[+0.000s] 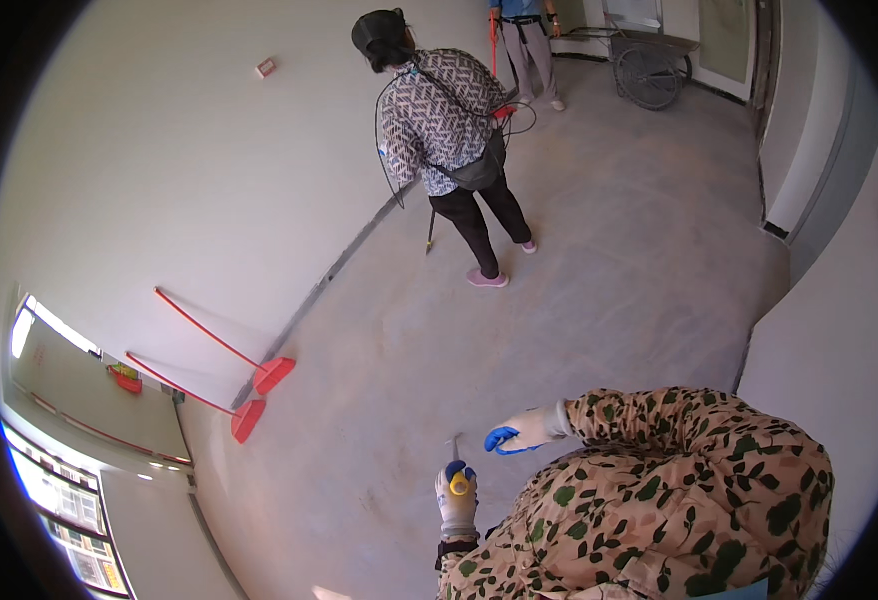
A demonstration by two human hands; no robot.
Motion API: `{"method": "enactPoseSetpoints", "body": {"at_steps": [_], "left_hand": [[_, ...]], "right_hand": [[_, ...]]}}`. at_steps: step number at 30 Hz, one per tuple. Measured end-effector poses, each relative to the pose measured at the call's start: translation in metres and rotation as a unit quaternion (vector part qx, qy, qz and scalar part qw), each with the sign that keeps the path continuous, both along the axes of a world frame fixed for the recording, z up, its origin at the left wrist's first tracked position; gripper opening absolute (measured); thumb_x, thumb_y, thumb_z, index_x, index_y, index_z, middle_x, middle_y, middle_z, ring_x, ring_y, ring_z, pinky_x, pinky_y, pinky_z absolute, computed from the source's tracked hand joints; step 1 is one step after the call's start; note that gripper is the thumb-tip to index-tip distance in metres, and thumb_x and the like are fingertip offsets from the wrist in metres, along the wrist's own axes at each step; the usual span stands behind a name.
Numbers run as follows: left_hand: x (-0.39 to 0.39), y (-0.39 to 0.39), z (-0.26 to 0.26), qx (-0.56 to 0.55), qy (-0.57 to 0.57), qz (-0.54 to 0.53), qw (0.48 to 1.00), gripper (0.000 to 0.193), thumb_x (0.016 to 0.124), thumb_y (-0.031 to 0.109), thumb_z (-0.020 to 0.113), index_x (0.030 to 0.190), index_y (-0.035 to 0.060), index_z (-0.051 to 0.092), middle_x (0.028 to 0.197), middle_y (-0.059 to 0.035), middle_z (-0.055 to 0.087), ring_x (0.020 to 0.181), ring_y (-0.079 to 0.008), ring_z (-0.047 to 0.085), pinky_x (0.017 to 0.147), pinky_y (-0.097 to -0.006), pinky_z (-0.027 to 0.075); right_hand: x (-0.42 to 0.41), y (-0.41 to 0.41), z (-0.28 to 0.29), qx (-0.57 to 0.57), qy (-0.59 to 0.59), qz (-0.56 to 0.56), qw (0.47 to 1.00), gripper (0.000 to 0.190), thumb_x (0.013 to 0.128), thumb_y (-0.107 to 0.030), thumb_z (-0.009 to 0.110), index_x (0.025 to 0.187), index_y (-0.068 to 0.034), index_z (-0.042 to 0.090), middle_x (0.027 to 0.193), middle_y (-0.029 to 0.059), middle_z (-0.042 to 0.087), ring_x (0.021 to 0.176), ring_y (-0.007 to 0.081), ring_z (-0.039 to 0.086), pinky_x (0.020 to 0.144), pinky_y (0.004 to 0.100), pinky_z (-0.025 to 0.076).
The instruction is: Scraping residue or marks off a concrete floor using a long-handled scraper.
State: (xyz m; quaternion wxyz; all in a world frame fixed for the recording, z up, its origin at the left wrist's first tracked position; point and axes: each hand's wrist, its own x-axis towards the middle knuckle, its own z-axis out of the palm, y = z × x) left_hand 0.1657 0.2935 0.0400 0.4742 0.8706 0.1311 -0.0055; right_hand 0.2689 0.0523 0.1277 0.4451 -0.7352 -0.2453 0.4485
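My left hand [457, 501], in a white glove with blue-coated fingers, grips the yellow handle of a small hammer-like tool [455, 448]. Its metal shaft points forward, away from me, and ends in a narrow crosswise head above the grey floor. To the right of the tool, my right hand [523, 432] wears a matching glove. Its fingers are loosely curled, and nothing shows in them; the palm side is hidden. Leaf-patterned camouflage sleeves [634, 420] cover my arms.
Two red brooms [247, 421] [274, 375] lean against the left wall. Ahead, a person [446, 127] in a patterned shirt stands with a cable over the shoulder. Farther back are another person [532, 45] and a two-wheeled cart [652, 71]. A white wall [821, 337] borders the right.
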Motion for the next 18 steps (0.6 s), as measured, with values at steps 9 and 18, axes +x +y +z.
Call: {"method": "enactPoseSetpoints", "body": {"at_steps": [9, 18], "left_hand": [[0.013, -0.047, -0.011, 0.251, 0.052, -0.181, 0.949, 0.057, 0.07, 0.016, 0.069, 0.122, 0.0115, 0.046, 0.125, -0.0089, 0.048, 0.117, -0.03, 0.044, 0.09, -0.0464, 0.042], [-0.028, -0.03, -0.04, 0.138, 0.118, -0.14, 0.973, 0.039, 0.076, 0.019, 0.066, 0.112, 0.0092, 0.055, 0.111, -0.0144, 0.056, 0.099, -0.0295, 0.058, 0.083, -0.036, 0.047]], "right_hand": [[-0.028, 0.039, -0.057, 0.086, 0.454, -0.198, 0.864, 0.044, 0.085, -0.034, 0.063, 0.116, -0.008, 0.047, 0.087, 0.0112, 0.061, 0.069, 0.0207, 0.063, 0.061, 0.0302, 0.056], [-0.014, 0.0, -0.075, -0.105, 0.394, -0.198, 0.891, 0.043, 0.08, -0.002, 0.052, 0.121, -0.013, 0.049, 0.075, 0.01, 0.058, 0.057, 0.0171, 0.056, 0.048, 0.0292, 0.047]]}}
